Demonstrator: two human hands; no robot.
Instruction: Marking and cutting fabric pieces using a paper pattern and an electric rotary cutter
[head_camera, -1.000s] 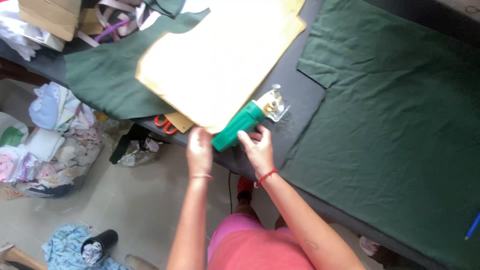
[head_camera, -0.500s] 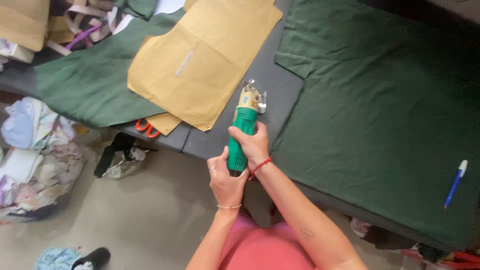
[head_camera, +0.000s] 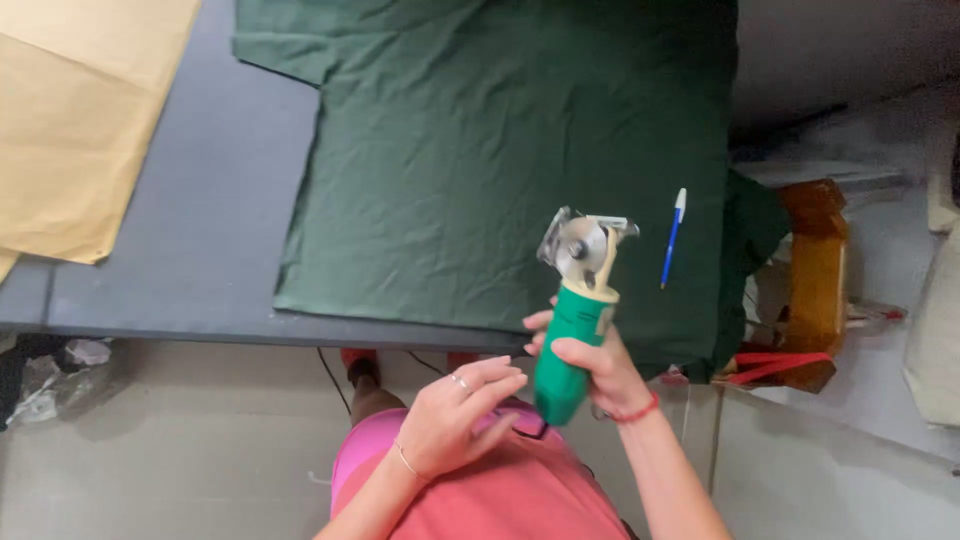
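— Looking down at the near edge of the grey cutting table (head_camera: 180, 290), what does each hand have?

— Right hand (head_camera: 600, 375) is wrapped around the green handle of an electric rotary fabric cutter (head_camera: 578, 320), fingers closed on the body, thumb across the front. It is held up in the air, not resting on anything.

— And the left hand (head_camera: 455, 415)?

— Fingers loosely curled, tips touching the lower end of the green handle. I cannot tell whether it presses anything there; it holds nothing of its own.

— Which way does the cutter point?

— Its long axis runs from near to far, leaning slightly right at the top. The round steel blade and guard sit at the far end, away from the body; the butt end points back toward the pink top.

— Where is it relative to the cloth?

— Blade end hovers over the near right part of the dark green fabric (head_camera: 500, 150), which lies flat and creased across the table. The cloth edge nearest the person is just under the handle.

— So the right hand is the closer one to the fabric?

— Yes, it carries the tool; the left sits nearer the body.

— Anything else around?

— Blue and white pen (head_camera: 672, 238) lies on the fabric just right of the blade. Tan paper pattern (head_camera: 80, 120) lies far left, well apart.
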